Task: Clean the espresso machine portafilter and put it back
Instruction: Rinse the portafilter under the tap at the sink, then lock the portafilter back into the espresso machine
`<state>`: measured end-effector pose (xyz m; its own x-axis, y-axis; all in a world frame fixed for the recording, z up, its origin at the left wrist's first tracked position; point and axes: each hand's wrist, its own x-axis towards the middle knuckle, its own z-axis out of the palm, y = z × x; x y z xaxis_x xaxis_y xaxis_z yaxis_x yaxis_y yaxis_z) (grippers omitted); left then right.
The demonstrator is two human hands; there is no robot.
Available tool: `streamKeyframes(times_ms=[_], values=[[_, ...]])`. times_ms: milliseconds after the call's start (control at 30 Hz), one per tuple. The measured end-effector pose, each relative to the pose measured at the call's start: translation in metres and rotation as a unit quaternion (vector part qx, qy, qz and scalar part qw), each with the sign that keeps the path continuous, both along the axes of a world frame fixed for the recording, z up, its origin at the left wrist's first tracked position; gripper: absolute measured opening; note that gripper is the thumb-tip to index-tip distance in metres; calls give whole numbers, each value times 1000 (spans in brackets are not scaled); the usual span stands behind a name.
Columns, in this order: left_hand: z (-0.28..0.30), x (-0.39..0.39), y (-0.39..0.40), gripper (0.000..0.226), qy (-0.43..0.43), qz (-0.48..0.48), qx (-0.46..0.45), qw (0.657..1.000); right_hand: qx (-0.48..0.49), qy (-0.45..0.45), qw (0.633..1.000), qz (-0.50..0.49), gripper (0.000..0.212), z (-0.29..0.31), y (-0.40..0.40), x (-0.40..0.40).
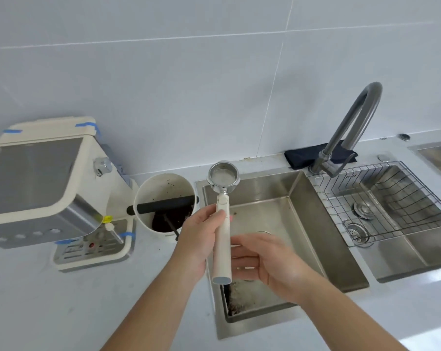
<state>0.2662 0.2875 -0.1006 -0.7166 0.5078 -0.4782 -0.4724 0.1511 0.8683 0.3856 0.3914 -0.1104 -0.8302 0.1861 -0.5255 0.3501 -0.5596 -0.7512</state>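
Observation:
The portafilter (223, 178) has a shiny metal basket and a long cream handle. My left hand (196, 239) grips that handle around its middle and holds the basket up over the sink's left edge. The basket's inside looks bare metal. My right hand (265, 259) hovers just right of the handle's lower end, fingers relaxed and spread, holding nothing. The cream espresso machine (44, 183) stands at the left on the counter, with blue tape on its corners.
A cream knock box (163, 198) with a black bar and dark coffee grounds stands between the machine and the sink (298, 198). A grey faucet (351, 133) rises behind the sink. A wire rack (381, 198) sits in the right basin. A dark cloth (305, 154) lies behind the faucet.

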Motion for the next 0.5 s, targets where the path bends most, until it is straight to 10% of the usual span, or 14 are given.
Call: streamKeyframes(times_ms=[500], values=[[-12, -22, -96, 18, 4, -63, 6, 998, 95, -10, 994, -50, 24, 2, -130, -16]])
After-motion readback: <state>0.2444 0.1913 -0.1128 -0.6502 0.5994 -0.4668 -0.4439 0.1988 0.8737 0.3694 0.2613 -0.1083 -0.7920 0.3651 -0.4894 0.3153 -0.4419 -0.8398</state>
